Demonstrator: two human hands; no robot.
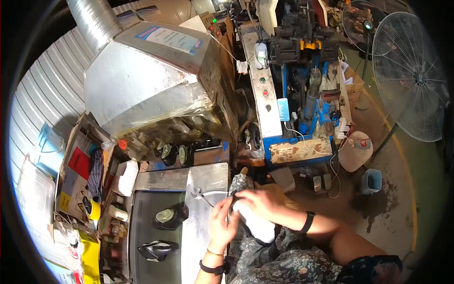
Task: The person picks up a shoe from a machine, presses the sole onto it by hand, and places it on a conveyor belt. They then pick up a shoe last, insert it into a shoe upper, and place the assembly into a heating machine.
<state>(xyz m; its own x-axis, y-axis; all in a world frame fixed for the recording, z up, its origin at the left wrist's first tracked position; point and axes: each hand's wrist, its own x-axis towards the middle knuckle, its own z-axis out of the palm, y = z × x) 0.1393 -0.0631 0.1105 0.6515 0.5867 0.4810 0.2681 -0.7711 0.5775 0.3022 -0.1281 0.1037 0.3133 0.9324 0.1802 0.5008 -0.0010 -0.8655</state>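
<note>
Over my lap, both hands are around a long white piece (pixel 257 226) with a dark edge near its far end; its exact kind is unclear, though it resembles a shoe part. My right hand (pixel 257 204) lies over its far end, fingers bent round it. On its left side, my left hand (pixel 222 223) has its fingers closed at the dark edge. Left of me, a black shoe upper (pixel 171 217) with a pale green-grey patch lies on the dark belt (pixel 156 201). Nearer on that belt rests a black and grey shoe upper (pixel 158 251).
A metal hood (pixel 142 75) covers the belt's far end, with two more dark shoes (pixel 185 155) beneath. Ahead stands a blue machine (pixel 307 109) with buttons. At right are a large fan (pixel 411 78), a blue bucket (pixel 371 181) and a white container (pixel 355 150). Cluttered boxes (pixel 78 165) line the left.
</note>
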